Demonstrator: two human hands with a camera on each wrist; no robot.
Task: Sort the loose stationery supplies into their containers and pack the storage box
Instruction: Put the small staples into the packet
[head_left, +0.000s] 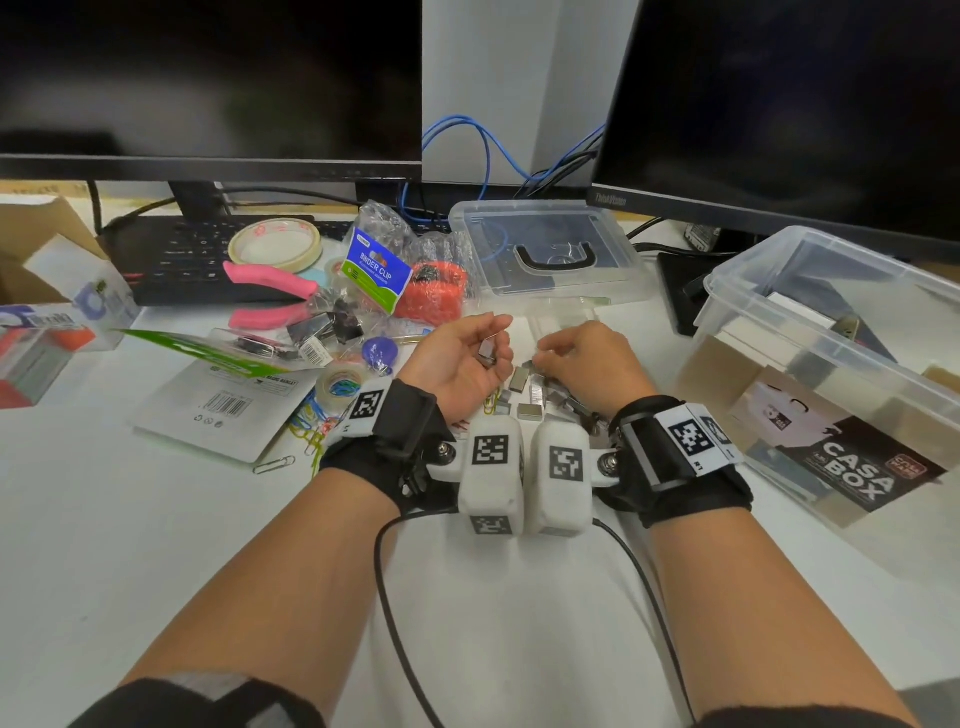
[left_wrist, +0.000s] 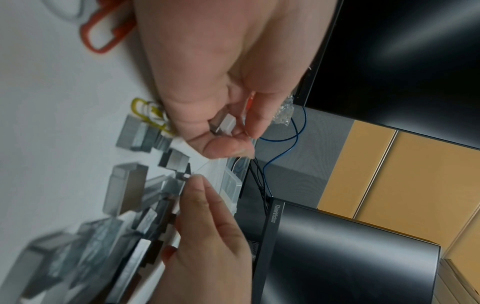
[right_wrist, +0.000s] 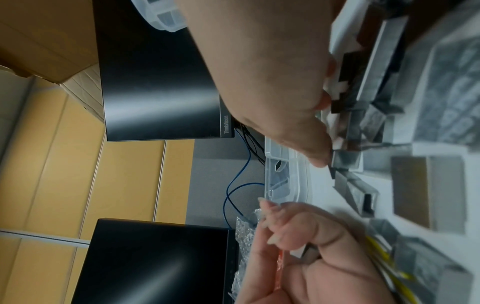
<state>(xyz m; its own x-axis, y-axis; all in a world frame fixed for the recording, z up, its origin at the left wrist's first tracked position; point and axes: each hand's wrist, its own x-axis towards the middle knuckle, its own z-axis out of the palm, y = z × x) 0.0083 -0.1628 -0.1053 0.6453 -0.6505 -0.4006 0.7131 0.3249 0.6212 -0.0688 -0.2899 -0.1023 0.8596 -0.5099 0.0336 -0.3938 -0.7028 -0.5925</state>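
1. White desk (head_left: 130, 545), carrying all the supplies, with two dark monitors (head_left: 208, 83) at the far side.
2. Clear storage box (head_left: 831, 332) at the right, open, with a "CASA BOX" label on its near wall.
3. Clear lid (head_left: 545, 249) with black handle, lying flat at the far centre, just beyond both hands.
4. Binder clip bag (head_left: 376, 270) and pink pliers (head_left: 270, 296) at the far left, near a roll of tape (head_left: 275, 244).
5. Left hand (head_left: 457, 364) palm up, fingers curled around a small staple strip (left_wrist: 223, 123) in the palm.
6. Right hand (head_left: 592, 364) palm down, fingers together and pinching one piece from the staple strips (head_left: 530, 395) scattered on the desk between the wrists.
7. Coloured paper clips (head_left: 311, 421) loose at the left of the left wrist.
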